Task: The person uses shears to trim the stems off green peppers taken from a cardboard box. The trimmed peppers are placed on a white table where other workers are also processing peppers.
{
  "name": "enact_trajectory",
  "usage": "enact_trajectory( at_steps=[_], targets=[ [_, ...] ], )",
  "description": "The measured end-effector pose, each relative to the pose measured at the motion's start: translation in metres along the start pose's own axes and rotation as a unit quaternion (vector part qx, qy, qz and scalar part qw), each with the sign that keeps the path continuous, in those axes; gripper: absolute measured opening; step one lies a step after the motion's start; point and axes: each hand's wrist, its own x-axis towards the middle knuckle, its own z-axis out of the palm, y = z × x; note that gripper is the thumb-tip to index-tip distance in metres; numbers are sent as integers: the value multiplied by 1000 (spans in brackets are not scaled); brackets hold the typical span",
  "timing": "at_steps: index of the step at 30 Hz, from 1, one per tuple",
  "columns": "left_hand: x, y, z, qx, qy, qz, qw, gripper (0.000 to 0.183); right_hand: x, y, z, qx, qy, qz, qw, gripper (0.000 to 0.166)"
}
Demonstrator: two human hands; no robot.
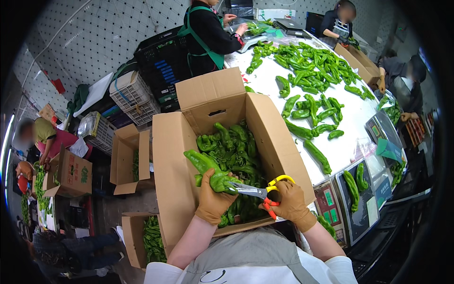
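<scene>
Brown gloves cover both of my hands. My left hand point(216, 198) grips green peppers point(203, 164) over the open cardboard box point(170, 159), one long pepper pointing up and left. In my right hand point(292, 200) is a pair of scissors point(260, 191) with one yellow and one red handle loop. The scissor blades reach left to the stem end of the held peppers, slightly parted. Below my hands, a pile of green peppers point(241, 156) lies inside the box, whose flaps stand folded outward. Part of that pile is hidden by my hands.
A white table point(269, 81) to the right bears many loose peppers point(315, 67). Near its front edge sits a digital scale point(354, 202) with two peppers on it. More cardboard boxes point(129, 159) stand at left. Several people point(209, 39) work around, one beside stacked black crates point(163, 67).
</scene>
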Motion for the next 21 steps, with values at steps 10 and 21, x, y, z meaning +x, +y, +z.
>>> enact_trajectory(
  at_steps=[10, 21],
  targets=[
    [6, -1, -1, 7, 8, 3, 1000, 43, 2, -2, 2, 5, -2, 26, 1000, 60],
    [2, -18, 0, 23, -138, 54, 989, 41, -12, 0, 38, 462, -49, 231, 855, 41]
  ],
)
